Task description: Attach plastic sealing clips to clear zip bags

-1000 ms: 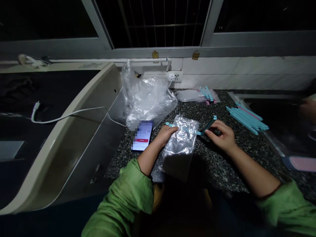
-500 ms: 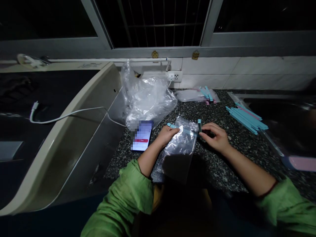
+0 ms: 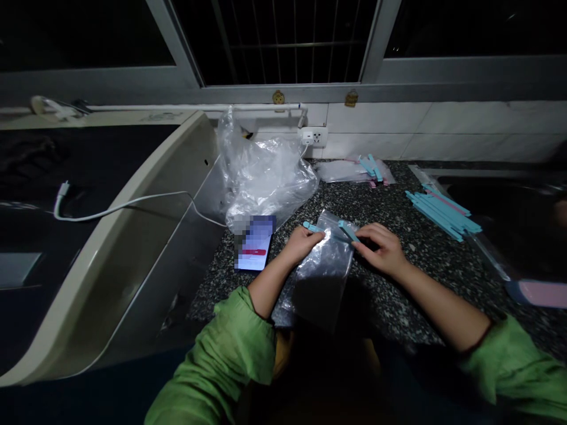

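A small clear plastic bag (image 3: 321,271) lies on the speckled dark countertop (image 3: 398,295) in front of me. A light blue clip stick (image 3: 330,230) runs across the bag's top edge. My left hand (image 3: 301,243) pinches the left end of the clip and the bag's corner. My right hand (image 3: 380,248) is closed on the clip's hinged upper arm, folded down close over the bag top. Both sleeves are green.
A lit phone (image 3: 256,242) lies left of the bag, beside a big crumpled clear bag (image 3: 261,177). A pile of blue and pink clip sticks (image 3: 443,209) lies at right, more packed bags (image 3: 354,170) at the back. A white cable (image 3: 124,206) crosses a beige basin (image 3: 115,260).
My right hand has swung the clip's free arm from pointing up and right down onto the bag's top edge, moving left toward my left hand. The bag shifted slightly.
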The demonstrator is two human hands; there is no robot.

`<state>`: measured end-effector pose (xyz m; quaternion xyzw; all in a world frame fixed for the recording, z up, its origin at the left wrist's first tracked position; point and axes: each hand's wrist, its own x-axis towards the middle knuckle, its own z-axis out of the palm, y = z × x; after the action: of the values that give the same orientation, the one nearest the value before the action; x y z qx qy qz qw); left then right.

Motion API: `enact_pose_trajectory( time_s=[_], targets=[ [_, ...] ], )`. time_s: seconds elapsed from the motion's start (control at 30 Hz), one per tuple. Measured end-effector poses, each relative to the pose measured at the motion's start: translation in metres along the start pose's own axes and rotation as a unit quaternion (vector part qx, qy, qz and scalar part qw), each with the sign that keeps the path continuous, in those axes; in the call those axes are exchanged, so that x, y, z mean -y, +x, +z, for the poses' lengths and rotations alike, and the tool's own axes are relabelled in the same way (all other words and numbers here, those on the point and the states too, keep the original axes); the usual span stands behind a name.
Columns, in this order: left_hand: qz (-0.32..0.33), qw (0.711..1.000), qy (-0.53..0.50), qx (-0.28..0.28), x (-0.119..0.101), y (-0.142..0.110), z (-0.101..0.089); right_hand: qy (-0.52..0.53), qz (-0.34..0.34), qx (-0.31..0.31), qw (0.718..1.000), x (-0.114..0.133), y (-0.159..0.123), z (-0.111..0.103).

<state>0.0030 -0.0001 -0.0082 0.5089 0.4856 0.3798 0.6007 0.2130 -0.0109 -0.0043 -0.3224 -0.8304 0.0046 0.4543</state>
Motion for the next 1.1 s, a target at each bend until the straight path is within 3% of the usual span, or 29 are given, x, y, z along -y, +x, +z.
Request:
enact_pose_trajectory(
  time_s=[0.53,0.73,0.9,1.1],
  targets=[
    [0.062,0.996,0.063,0.008,-0.002,-0.001,0.001,-0.026,0.007,0.037,0.999,-0.001,-0.006,0.009],
    [0.095,0.981,0.143,-0.092,-0.012,-0.007,-0.015,-0.028,0.026,0.023,0.999,0.002,0.009,0.035],
    [0.12,0.94,0.239,-0.211,-0.013,-0.007,-0.037,-0.025,0.005,0.003,1.0,0.006,0.026,0.059],
    [0.104,0.95,0.22,-0.198,-0.009,-0.003,-0.038,-0.044,-0.008,0.006,0.999,0.005,0.027,0.06]
  ],
)
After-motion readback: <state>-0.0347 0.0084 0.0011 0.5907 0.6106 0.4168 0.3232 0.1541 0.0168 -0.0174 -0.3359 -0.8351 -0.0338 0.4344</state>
